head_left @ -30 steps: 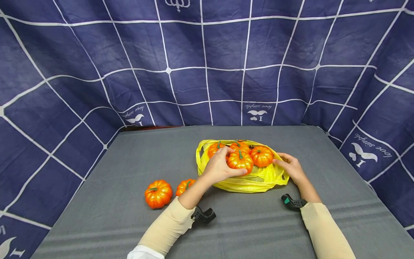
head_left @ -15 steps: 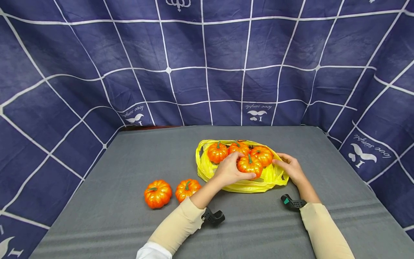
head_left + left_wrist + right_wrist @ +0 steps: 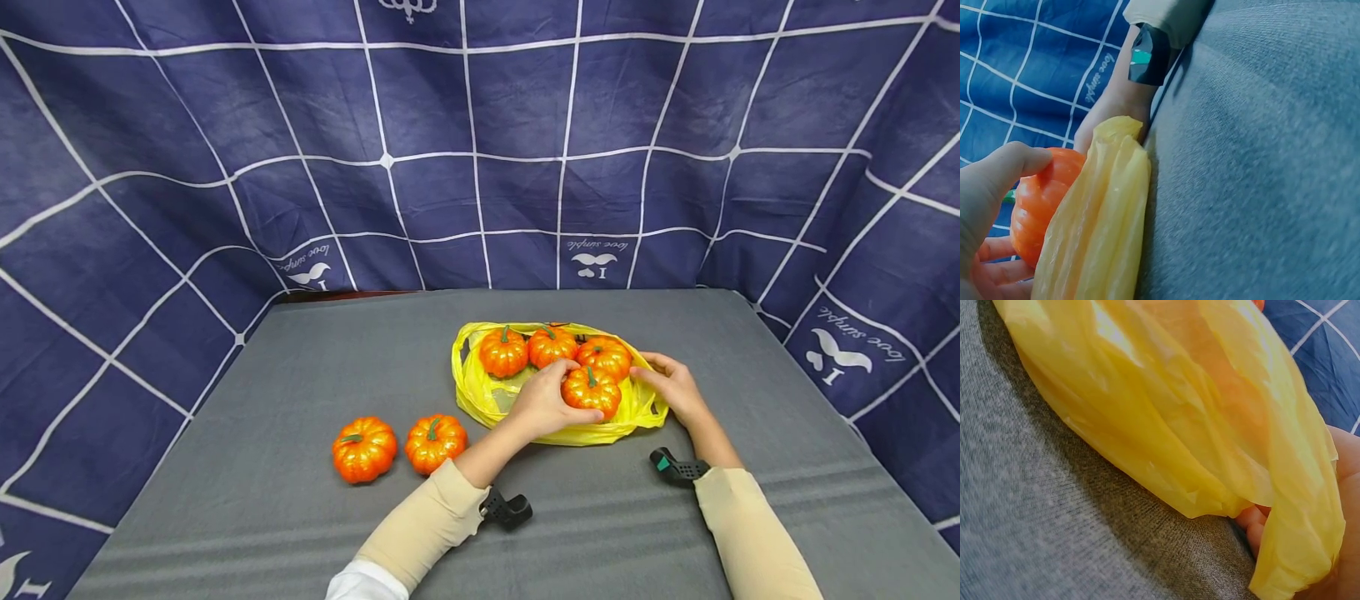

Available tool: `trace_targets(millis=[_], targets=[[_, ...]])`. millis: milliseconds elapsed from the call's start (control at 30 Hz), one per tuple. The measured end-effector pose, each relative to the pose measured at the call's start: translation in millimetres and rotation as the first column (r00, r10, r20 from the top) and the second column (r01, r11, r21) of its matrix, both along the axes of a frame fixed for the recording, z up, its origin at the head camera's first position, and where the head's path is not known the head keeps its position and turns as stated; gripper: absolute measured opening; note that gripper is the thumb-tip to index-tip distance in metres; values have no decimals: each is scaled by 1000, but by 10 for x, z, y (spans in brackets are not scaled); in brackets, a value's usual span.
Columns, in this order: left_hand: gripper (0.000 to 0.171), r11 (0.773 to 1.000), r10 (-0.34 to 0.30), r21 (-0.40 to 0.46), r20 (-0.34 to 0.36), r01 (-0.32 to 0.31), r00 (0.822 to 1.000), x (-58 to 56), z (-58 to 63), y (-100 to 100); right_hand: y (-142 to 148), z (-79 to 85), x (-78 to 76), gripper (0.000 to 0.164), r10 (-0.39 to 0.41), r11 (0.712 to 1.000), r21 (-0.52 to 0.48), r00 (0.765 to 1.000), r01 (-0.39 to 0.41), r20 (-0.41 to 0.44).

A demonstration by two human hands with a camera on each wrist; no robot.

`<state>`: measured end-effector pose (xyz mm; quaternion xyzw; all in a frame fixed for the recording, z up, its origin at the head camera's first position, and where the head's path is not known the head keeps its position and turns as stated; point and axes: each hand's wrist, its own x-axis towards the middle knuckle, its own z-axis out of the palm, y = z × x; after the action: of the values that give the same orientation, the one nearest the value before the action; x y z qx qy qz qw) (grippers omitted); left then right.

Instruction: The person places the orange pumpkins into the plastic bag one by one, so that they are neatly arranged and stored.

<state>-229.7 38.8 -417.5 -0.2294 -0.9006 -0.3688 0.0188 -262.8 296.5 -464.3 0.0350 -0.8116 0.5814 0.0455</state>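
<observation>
A small orange pumpkin [image 3: 591,394] with a green stem sits in the grip of my left hand [image 3: 542,404], thumb at the front and fingers on its far side. It is at the front right inside the yellow plastic bag [image 3: 482,402], whose mouth lies open upward. Behind it in the bag are three more pumpkins: one at left [image 3: 503,352], one in the middle [image 3: 552,346] and one at right [image 3: 604,357]. My right hand [image 3: 675,392] holds the bag's right edge; in the right wrist view the yellow plastic [image 3: 1166,425] hides most of its fingers.
Two pumpkins, one at left [image 3: 364,450] and one nearer the bag [image 3: 436,443], lie on the grey cloth-covered table [image 3: 337,358], left of my left forearm. A blue curtain with white grid lines [image 3: 517,192] hangs around the back and sides.
My left hand has carried its pumpkin right and slightly toward me within the bag, uncovering the left pumpkin behind. The right hand has stayed at the bag's edge.
</observation>
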Motion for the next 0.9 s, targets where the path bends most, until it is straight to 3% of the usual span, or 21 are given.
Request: trace_targets(millis=[467,900], targets=[[75,995,-88,-40,31,89,996,36,-77,98,-15,28,15,51,1,1000,-6,1000,-1,0],[76,994,-105,-23,79,107,991,19,-92,145,-14,24,15,50,1,1000,0,1000,-1,-7]])
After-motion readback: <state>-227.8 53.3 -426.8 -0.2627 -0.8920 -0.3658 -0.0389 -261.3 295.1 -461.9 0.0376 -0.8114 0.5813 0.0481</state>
